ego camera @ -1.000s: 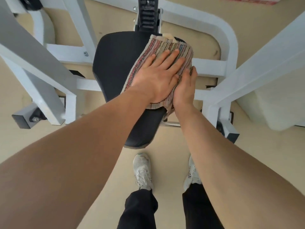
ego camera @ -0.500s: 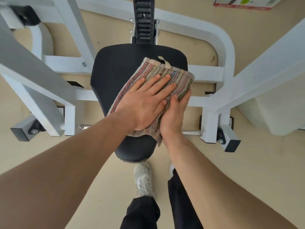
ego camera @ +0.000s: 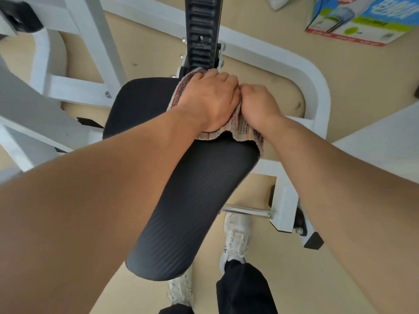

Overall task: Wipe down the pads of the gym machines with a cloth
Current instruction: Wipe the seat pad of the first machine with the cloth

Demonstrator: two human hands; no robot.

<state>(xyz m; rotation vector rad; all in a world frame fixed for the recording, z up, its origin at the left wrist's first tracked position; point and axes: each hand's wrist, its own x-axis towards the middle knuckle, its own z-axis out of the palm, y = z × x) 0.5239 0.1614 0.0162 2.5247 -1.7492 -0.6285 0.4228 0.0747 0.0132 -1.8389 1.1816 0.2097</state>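
L hand (ego camera: 210,100) lies on top of the cloth (ego camera: 246,130) at the far end of the seat pad (ego camera: 192,200), knuckles up, fingers bent down over the far edge w/ the cloth under them. Fingertips are hidden, so can't tell how tight the hold is. R hand (ego camera: 260,105) sits just beside it, touching at the knuckles, fingers curled under into the cloth, tips hidden too. Cloth is striped, reddish & grey, mostly covered by both hands. Its near edge shows as a wavy hem below the wrists & its R corner hangs off the pad's R side. Pad is black w/ fine ribbing, wide at the far end, narrowing toward the person; near part is bare. Both forearms are bare, reaching in from bottom L & R. Just behind the hands stands a black toothed post (ego camera: 201,30), set in the white frame (ego camera: 317,87), whose tubes curve round the pad's far side & run off L. Lower R of the pad, a chrome bar (ego camera: 247,210) sticks out of a white bracket. Under it all: beige floor (ego camera: 294,279), two white shoes (ego camera: 235,234) & dark trouser legs (ego camera: 244,291). Top R corner: a colourful printed box (ego camera: 362,19) on the floor, well apart from the pad.
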